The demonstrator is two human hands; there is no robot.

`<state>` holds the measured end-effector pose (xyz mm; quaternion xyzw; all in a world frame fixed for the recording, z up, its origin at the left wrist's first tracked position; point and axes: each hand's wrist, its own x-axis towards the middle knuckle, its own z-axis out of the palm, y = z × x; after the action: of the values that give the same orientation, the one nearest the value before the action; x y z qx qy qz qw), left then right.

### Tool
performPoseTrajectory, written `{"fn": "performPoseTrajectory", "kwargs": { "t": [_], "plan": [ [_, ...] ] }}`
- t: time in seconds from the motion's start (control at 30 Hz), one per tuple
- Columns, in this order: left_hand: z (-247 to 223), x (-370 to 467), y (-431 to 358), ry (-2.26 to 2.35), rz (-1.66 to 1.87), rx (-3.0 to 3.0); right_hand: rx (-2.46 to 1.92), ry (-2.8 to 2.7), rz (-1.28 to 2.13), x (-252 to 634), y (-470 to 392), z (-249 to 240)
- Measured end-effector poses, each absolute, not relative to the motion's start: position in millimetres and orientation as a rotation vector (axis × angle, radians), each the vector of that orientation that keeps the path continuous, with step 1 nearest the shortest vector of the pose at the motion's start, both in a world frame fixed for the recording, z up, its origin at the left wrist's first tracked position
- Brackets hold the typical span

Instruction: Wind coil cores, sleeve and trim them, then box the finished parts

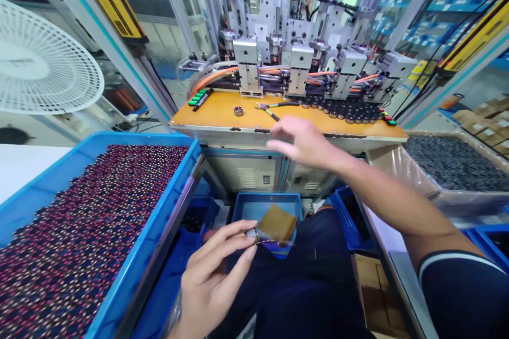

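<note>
The left hand (217,265) pinches a small part (252,233) between thumb and fingertips; it looks silvery and roundish with darker bits, its finer detail blurred; the right hand (300,140) has its fingers loosely parted, gripping nothing; pliers (269,108) with yellow-and-black handles lie just beyond those fingers, a lone round piece (238,110) farther left, black cylinders (350,109) beyond to the right; left of both hands, a mark on the white fan (24,63) is too small to read.
</note>
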<state>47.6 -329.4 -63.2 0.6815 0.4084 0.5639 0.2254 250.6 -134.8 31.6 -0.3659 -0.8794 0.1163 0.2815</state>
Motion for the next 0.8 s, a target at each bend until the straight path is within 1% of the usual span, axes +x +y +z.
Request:
{"fn": "performPoseTrajectory", "kwargs": {
  "t": [0.03,0.1,0.23,0.4,0.63,0.73,0.8],
  "plan": [
    [-63.1,47.5,-329.0,1.14,1.578,1.849,-1.087,-2.363,0.106,248.4,-108.9,34.1],
    [-62.4,46.9,-328.9,1.16,1.619,1.791,-1.262,-2.442,-0.114,244.6,-63.7,34.8],
    [-59.9,42.8,-332.7,1.216,1.678,1.674,-1.381,-2.564,-0.126,239.2,-20.8,22.8],
    [-59.8,39.1,-336.1,1.261,1.722,1.546,-1.457,-2.616,-0.142,245.8,-24.2,13.2],
    [-61.3,45.4,-333.5,1.222,1.734,1.452,-1.462,-2.679,-0.118,265.5,-37.5,24.9],
    [-62.1,45.4,-335.3,1.215,1.712,1.459,-1.424,-2.751,-0.112,275.9,-52.0,29.4],
    [-62.7,44.3,-336.7,1.215,1.709,1.46,-1.38,-2.765,-0.168,283.7,-70.9,25.5]
  ]
}}
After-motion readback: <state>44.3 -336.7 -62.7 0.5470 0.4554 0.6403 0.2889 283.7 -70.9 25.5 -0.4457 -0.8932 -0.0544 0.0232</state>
